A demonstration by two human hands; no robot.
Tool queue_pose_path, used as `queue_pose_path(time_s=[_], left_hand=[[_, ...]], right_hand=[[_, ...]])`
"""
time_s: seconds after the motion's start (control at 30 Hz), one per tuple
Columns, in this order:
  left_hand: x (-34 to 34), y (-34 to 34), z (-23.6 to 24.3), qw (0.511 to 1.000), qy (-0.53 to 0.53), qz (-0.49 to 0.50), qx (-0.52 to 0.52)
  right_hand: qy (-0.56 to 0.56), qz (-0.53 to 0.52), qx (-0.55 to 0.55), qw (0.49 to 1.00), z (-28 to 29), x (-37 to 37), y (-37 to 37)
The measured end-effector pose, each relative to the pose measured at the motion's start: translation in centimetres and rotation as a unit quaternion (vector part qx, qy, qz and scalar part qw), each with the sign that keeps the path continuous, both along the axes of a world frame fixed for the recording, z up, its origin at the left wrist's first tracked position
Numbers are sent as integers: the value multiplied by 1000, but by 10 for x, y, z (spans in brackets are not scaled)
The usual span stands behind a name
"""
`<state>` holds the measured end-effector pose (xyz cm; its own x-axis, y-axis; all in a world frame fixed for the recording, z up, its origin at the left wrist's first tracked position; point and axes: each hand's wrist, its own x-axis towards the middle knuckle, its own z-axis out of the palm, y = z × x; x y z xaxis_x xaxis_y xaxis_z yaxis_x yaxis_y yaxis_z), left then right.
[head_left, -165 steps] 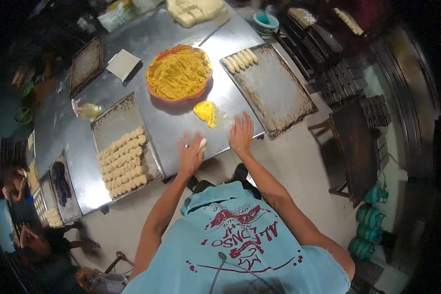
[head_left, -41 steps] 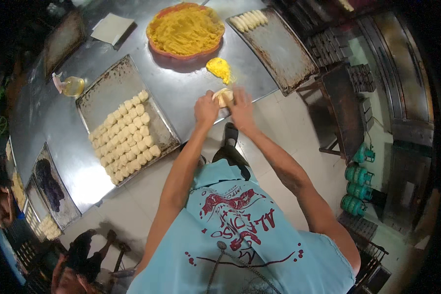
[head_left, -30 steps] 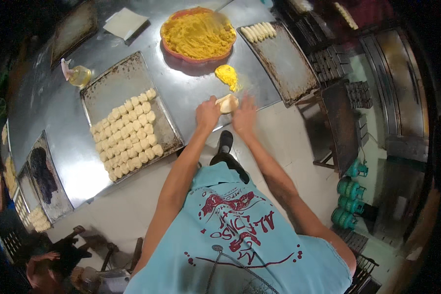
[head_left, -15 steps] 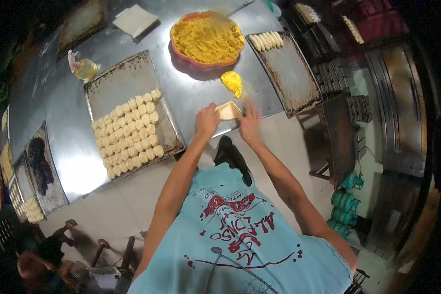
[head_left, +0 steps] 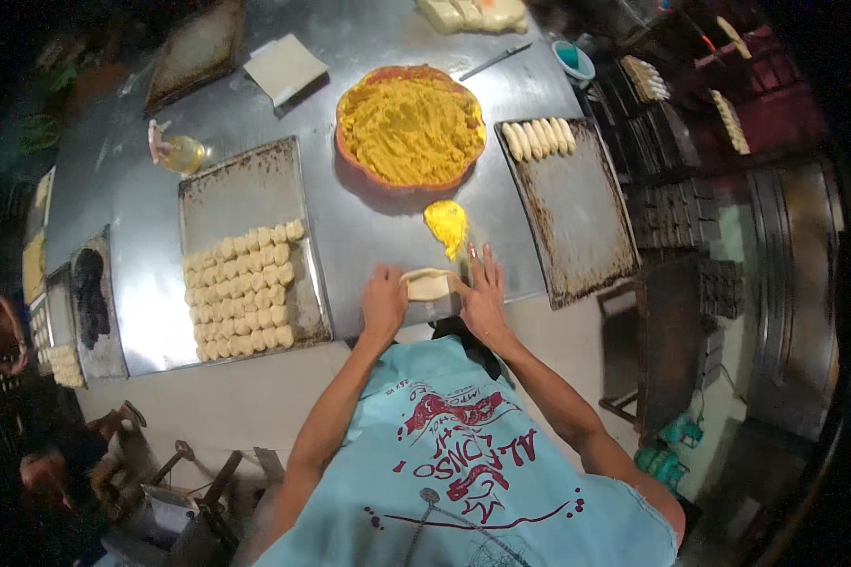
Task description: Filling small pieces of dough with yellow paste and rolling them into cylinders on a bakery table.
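At the near edge of the steel table [head_left: 364, 236], a small flattened rectangle of pale dough [head_left: 427, 285] has a raised, folded edge. My left hand [head_left: 384, 300] has its fingers closed on the dough's left end. My right hand [head_left: 484, 299] is open at the other end, fingers spread, its thumb touching the dough. Just beyond lies a yellow smear of soft paste [head_left: 444, 227], and behind that a scalloped orange bowl [head_left: 352, 156] heaped with yellow mash.
Trays flank me: the left one [head_left: 241, 184] bears rows of dough lumps, the right [head_left: 577, 246] several dough sticks. A spray bottle [head_left: 182, 156], a knife [head_left: 496, 59] and dough blocks [head_left: 473, 14] lie farther back. Racks [head_left: 667, 142], gas cylinders [head_left: 660, 468] and a co-worker [head_left: 43, 472] surround the table.
The view has tilted, so the table sits lower in the picture. The dough, a small lump at first, is now flat and rectangular with a folded edge; my right fingers have spread alongside it.
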<state>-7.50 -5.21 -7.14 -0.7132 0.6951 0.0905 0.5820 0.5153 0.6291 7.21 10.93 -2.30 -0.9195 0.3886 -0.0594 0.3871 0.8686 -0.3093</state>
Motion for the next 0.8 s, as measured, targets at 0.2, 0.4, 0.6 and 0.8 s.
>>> queue_pose_path(time_s=[0.2, 0.4, 0.6, 0.8], left_hand=[[-11, 28, 31, 894, -420, 25, 152], [-56, 43, 91, 927, -349, -135, -38], [-70, 25, -16, 998, -20, -15, -54], [-127, 22, -5, 954, -245, -168, -29]], right_hand=[[258, -6, -6, 966, 20, -153, 117], [248, 78, 138, 956, 23, -264, 174], [65, 66, 152, 984, 29, -257, 151], [235, 3, -57, 970, 29, -157, 77]])
